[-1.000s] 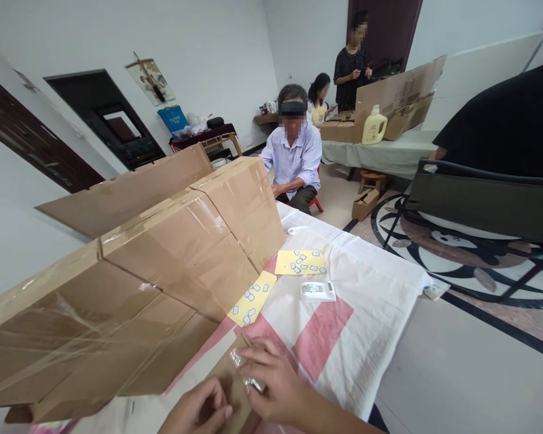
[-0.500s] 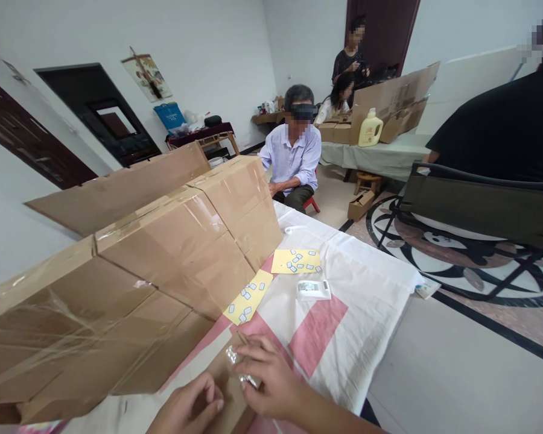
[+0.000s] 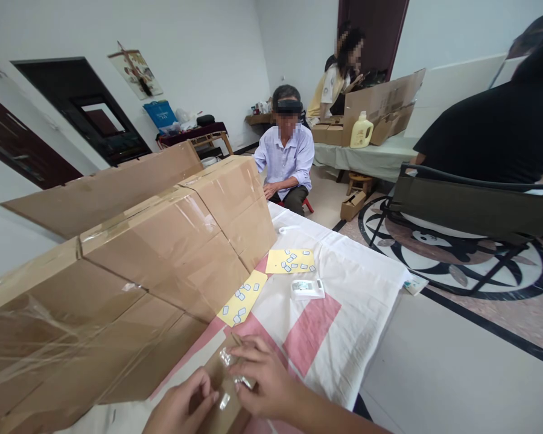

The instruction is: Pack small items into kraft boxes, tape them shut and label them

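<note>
At the bottom edge my right hand (image 3: 265, 380) pinches a small clear shiny plastic packet (image 3: 231, 369) against a brown cardboard piece (image 3: 221, 410) lying on the white and red cloth (image 3: 339, 325). My left hand (image 3: 178, 410) is curled beside it, fingertips on the same cardboard piece, close to a second small shiny bit. Two yellow sheets dotted with small white stickers, one (image 3: 242, 296) nearer and one (image 3: 291, 261) farther, lie past my hands, with a small white packet (image 3: 306, 289) beside them.
A row of taped cardboard boxes (image 3: 163, 253) leans along the left of the cloth. A person in a light shirt (image 3: 286, 160) sits beyond the table end. A folding chair (image 3: 475, 208) with a person in black stands at right. A table with a detergent bottle (image 3: 361, 130) is behind.
The view has drifted a little right and down. My left hand has closed in toward the right hand on the cardboard piece; the right hand keeps its pinch on the packet.
</note>
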Demonstrator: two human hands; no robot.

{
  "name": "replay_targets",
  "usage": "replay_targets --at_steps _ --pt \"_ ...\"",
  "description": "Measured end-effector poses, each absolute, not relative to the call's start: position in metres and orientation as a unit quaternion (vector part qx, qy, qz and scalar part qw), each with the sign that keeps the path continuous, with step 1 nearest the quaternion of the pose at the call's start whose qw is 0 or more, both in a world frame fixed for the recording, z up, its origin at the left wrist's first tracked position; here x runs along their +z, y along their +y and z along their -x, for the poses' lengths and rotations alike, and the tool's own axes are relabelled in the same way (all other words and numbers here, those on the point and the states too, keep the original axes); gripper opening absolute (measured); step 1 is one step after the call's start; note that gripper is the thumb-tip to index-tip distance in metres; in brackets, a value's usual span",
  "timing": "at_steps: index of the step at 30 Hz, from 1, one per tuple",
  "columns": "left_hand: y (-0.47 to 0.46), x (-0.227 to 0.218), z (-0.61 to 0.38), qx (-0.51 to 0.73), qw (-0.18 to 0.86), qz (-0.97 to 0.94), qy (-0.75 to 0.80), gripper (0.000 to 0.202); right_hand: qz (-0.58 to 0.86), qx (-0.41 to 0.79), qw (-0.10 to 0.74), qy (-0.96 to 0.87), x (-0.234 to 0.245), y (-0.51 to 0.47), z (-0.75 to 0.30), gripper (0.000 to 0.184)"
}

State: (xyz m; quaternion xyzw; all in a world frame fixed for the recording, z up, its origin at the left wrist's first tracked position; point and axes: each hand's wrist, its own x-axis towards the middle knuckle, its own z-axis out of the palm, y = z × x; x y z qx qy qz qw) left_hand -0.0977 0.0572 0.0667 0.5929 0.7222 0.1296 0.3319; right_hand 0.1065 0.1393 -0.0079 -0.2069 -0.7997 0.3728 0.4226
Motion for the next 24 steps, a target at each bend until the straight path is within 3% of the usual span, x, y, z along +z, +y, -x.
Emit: replay_targets --at_steps 13,15,20,24 --pt "0.047 0.038 0.098 0.186 0.333 -0.543 0.749 0.036 0.205 0.370 0.444 -0.790 -0.008 0.138 -0.105 0.033" --pt "0.043 0.043 0.095 0.212 0.341 -0.528 0.748 0.039 0.203 0.366 0.449 -0.789 -0.009 0.138 -0.104 0.032" --pt "0.028 0.071 0.087 0.356 0.475 -0.469 0.654 0.055 0.201 0.369 0.445 -0.790 -0.008 0.138 -0.105 0.035" --pt "0.035 0.089 0.081 0.353 0.433 -0.467 0.686 0.048 0.204 0.371 0.439 -0.792 -0.010 0.138 -0.104 0.034"
